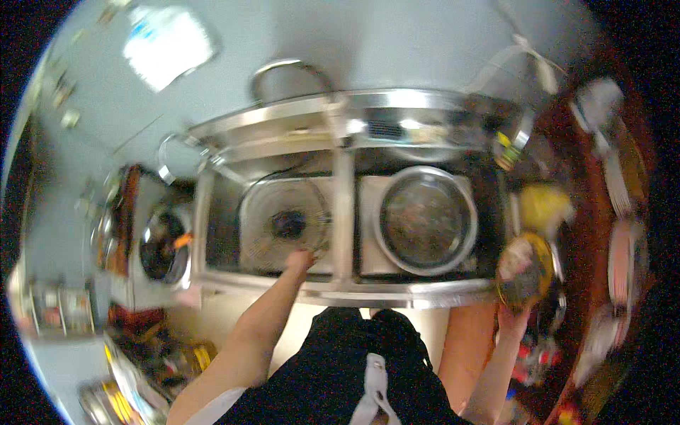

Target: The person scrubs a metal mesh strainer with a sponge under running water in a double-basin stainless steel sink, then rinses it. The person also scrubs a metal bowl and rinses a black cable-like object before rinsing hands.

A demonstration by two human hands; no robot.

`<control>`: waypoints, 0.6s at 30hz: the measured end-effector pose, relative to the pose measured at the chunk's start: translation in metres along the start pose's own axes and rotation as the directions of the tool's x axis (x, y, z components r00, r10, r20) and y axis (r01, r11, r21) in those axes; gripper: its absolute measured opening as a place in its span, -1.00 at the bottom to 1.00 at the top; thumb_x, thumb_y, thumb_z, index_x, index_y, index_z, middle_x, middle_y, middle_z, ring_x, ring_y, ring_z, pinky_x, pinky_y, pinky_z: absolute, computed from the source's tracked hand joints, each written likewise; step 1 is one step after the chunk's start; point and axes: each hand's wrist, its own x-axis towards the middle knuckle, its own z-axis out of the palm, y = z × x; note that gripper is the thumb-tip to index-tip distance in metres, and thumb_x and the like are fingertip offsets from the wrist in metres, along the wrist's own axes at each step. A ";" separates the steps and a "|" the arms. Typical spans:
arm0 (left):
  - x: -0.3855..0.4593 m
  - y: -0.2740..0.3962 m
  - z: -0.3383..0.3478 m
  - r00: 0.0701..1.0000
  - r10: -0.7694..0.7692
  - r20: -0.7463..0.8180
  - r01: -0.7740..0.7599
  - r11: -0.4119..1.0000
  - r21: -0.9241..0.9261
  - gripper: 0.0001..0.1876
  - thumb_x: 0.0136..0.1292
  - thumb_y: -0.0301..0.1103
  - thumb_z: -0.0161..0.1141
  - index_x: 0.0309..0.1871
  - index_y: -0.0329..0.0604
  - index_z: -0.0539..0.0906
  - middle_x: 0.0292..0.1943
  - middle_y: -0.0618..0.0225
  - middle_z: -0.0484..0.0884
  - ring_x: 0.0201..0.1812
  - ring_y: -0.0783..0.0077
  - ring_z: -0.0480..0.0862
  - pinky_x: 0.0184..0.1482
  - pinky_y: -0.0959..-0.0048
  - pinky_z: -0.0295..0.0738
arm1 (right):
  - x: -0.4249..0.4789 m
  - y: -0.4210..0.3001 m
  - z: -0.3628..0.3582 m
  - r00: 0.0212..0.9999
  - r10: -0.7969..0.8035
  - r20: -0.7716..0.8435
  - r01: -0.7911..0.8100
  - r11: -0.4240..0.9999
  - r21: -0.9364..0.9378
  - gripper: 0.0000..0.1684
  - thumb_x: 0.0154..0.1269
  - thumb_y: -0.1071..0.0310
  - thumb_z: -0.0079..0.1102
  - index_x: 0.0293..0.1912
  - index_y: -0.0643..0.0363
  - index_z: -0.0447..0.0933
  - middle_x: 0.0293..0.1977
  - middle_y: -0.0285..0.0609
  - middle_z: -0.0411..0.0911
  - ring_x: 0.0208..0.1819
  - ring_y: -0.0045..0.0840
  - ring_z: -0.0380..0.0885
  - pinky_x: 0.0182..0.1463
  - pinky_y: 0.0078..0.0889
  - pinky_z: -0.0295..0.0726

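Note:
Before me is a metal-framed unit with two bays. My left hand (302, 260) is at the lower right of the left bay, at the edge of a round, see-through mesh-like thing (265, 212) with a dark centre; blur hides whether the fingers grip it. In the right bay stands a large round metal pot (476, 218) with dark, mottled contents. Off the unit's right end, my right hand (513, 317) holds the near edge of a yellow-rimmed round container (544, 260), in which something pale shows.
A curved metal hoop (289, 62) rises behind the left bay. A round dark vessel (162, 247) stands left of the unit. Right of it are a blurred yellow thing (544, 204) and stacked pale items (620, 260). Assorted goods (119, 398) lie low at left.

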 end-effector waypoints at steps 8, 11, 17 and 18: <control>-0.007 -0.013 -0.013 0.958 -0.284 0.032 0.193 0.563 -0.804 -0.85 0.08 -0.47 0.02 -0.32 -0.32 0.54 -0.53 0.23 0.57 -0.55 0.40 0.58 -0.57 0.47 0.49 | -0.043 0.064 0.126 0.886 0.427 0.183 -0.156 0.644 -0.749 -0.69 0.21 0.20 0.08 -0.16 0.23 0.40 -0.40 -0.23 0.53 -0.42 -0.59 0.52 -0.35 -0.62 0.51; 0.012 -0.058 -0.042 0.969 -0.247 -0.001 0.138 0.544 -0.827 -0.84 0.06 -0.46 0.03 -0.31 -0.32 0.54 -0.47 0.18 0.58 -0.48 0.30 0.61 -0.48 0.37 0.52 | -0.046 0.120 0.206 0.876 0.416 0.246 -0.041 0.571 -0.820 -0.64 0.19 0.15 0.09 -0.08 0.14 0.39 -0.29 -0.17 0.55 -0.35 -0.53 0.56 -0.31 -0.57 0.51; 0.000 -0.018 -0.233 0.506 -0.075 -0.859 -0.394 0.866 -0.307 -0.45 -0.07 -0.50 0.11 0.09 -0.40 0.31 0.04 -0.09 0.38 0.10 0.00 0.38 0.12 0.25 0.26 | -0.067 0.258 0.337 0.718 0.580 0.384 0.057 0.502 -0.863 -0.74 0.27 0.27 0.00 -0.12 0.21 0.42 -0.31 -0.19 0.55 -0.32 -0.60 0.54 -0.29 -0.68 0.45; 0.013 -0.022 -0.267 0.358 -0.016 -0.934 -0.430 0.885 -0.180 -0.41 -0.08 -0.51 0.12 0.12 -0.39 0.27 0.06 -0.10 0.36 0.10 -0.02 0.38 0.12 0.25 0.26 | -0.068 0.287 0.349 0.677 0.611 0.410 0.083 0.490 -0.868 -0.75 0.26 0.30 0.01 -0.12 0.21 0.42 -0.32 -0.19 0.54 -0.33 -0.60 0.53 -0.30 -0.67 0.45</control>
